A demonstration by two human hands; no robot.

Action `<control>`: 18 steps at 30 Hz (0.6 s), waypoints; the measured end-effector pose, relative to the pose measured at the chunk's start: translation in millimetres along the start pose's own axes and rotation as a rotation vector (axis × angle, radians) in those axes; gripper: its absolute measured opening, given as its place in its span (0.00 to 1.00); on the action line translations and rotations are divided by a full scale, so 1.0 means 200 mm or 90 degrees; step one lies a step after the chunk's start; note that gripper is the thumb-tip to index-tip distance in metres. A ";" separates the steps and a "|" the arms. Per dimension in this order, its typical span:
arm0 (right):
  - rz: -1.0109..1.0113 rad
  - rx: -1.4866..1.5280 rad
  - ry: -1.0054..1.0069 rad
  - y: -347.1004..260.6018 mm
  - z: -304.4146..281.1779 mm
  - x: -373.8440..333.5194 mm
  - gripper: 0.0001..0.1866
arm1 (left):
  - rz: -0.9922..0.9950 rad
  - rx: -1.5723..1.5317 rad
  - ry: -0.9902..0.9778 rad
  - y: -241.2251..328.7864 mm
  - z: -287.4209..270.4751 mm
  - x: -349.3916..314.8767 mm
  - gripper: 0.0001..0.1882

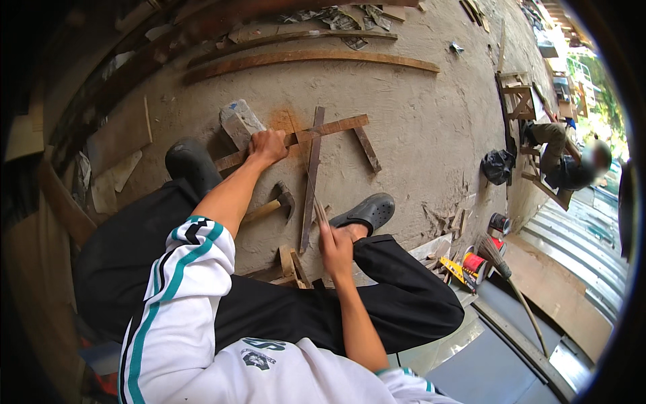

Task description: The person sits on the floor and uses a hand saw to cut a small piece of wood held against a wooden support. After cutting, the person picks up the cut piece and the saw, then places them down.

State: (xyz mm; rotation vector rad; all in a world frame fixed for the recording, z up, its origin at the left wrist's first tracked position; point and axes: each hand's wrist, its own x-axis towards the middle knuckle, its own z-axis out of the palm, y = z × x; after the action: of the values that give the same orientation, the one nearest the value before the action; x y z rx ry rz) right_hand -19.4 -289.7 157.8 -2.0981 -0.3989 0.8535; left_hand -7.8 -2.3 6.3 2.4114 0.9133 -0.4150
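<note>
My left hand (268, 147) is closed around a wooden strip (344, 126) that lies at a slant across a dark, narrow wooden bar (312, 172). Closed too, my right hand (335, 250) grips a thin, long tool (319, 210) whose tip points up toward the crossing; its kind I cannot make out. A pale block (241, 122) sits just beyond my left hand, beside orange dust (285, 121) on the ground. Between my forearms lies a hammer (272, 204) with a wooden handle. A short wooden piece (367, 149) lies under the strip's right end.
Long wooden boards (309, 59) lie at the far side. My dark clogs (367, 214) flank the work. Wood scraps (291, 266) lie near my lap. At right are paint cans (473, 262), a yellow tool (457, 273), a broom (496, 256), a black bag (498, 166) and another person (565, 158).
</note>
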 end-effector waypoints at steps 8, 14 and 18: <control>0.019 0.033 -0.030 -0.03 0.07 0.26 0.31 | -0.005 0.001 -0.004 0.03 -0.03 -0.02 0.16; 0.103 0.021 -0.007 -0.02 -0.12 -0.24 0.30 | -0.016 0.018 -0.011 0.00 0.02 0.01 0.16; 0.029 0.019 0.001 0.02 0.15 0.45 0.30 | 0.027 0.013 -0.002 0.11 -0.08 -0.03 0.14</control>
State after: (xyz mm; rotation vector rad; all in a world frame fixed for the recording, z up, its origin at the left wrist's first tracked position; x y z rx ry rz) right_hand 25.6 -226.7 101.7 -2.0871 -0.3363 0.8791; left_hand 4.8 -10.2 29.3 2.4439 0.8589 -0.4148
